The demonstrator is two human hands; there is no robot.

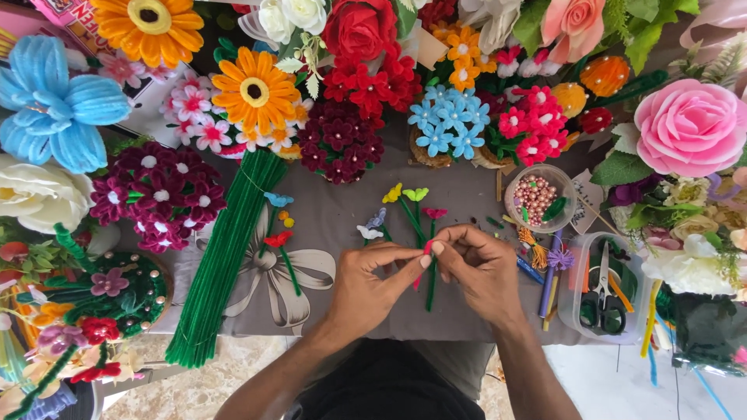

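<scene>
While you pinch the small red pipe-cleaner flower (427, 247), both hands meet above the grey cloth (342, 210).
Your left hand (372, 289) and right hand (478, 268) clamp its fuzzy head between fingertips; squeezing harder could crush the petals or bend the green stem (430, 292) below.

Small pink pipe-cleaner piece (427, 247), pinched upright

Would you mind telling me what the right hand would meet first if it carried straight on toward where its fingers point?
The right hand points left, so it would likely first meet the left hand's fingers, which pinch the same small pink piece.
</scene>
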